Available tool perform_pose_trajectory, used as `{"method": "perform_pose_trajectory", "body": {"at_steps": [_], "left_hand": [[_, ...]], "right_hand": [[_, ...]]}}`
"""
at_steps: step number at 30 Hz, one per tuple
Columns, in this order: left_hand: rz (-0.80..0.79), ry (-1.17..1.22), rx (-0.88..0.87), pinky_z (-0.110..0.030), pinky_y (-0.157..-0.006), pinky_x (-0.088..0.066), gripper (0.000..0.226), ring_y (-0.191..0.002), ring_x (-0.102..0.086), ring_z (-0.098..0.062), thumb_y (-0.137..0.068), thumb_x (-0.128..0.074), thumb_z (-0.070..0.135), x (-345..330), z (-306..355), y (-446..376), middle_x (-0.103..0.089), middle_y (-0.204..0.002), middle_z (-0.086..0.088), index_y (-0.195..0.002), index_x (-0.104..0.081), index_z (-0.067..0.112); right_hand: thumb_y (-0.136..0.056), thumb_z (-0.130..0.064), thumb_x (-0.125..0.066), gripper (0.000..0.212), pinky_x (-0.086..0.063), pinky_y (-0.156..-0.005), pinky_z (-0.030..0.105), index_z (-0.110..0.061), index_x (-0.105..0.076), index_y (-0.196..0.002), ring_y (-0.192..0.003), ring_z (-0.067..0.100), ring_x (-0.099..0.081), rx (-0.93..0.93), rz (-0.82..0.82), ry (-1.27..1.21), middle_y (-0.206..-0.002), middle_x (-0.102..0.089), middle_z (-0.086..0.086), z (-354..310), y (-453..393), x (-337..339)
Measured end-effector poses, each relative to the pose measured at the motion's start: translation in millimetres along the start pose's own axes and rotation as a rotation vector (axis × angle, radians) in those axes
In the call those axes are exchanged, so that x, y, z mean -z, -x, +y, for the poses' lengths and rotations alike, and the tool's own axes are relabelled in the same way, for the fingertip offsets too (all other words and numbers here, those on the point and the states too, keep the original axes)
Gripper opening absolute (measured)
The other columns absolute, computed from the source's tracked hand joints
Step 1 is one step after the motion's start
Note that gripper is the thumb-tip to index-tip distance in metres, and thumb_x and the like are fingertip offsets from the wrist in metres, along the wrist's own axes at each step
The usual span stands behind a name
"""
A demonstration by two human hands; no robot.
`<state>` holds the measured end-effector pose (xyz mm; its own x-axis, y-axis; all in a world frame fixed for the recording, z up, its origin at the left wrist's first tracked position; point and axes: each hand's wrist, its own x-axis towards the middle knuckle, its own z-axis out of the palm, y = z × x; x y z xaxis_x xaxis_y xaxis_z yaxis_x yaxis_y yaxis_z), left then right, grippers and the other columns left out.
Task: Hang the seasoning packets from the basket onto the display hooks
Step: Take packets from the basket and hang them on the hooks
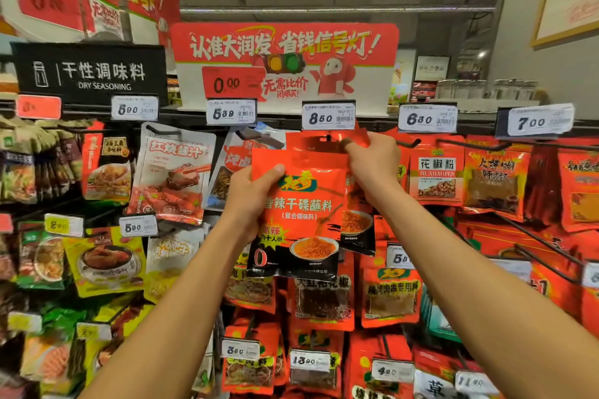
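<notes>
Your left hand (251,193) grips the red seasoning packet (299,214) by its left edge, thumb on front. Your right hand (372,162) pinches the hanging packets' (324,142) top at the hook under the 8.50 price tag (328,116).

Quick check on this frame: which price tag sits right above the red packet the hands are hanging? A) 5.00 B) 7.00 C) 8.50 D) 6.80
C: the 8.50 price tag sits directly above the red packet, which the left hand grips at its side while the right hand pinches the top of the packets at the hook.
</notes>
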<state>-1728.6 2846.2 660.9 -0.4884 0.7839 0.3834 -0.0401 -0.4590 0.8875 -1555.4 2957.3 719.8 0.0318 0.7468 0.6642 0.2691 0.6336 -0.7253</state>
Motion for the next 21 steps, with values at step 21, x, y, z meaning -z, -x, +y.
{"method": "perform_pose_trajectory", "body": {"at_steps": [21], "left_hand": [[0.092,-0.008,0.122,-0.034,-0.050,-0.059,0.011,-0.056,-0.073,-0.021,-0.089,-0.074,0.019,-71,24,-34,-0.073,-0.063,-0.004,-0.082,-0.067,0.014]], "right_hand": [[-0.089,-0.055,-0.067,0.059,-0.054,-0.097,0.050,-0.014,-0.060,-0.131,-0.110,0.027,-0.067,-0.249,-0.166,-0.137,-0.122,-0.070,0.007,27,3,16]]}}
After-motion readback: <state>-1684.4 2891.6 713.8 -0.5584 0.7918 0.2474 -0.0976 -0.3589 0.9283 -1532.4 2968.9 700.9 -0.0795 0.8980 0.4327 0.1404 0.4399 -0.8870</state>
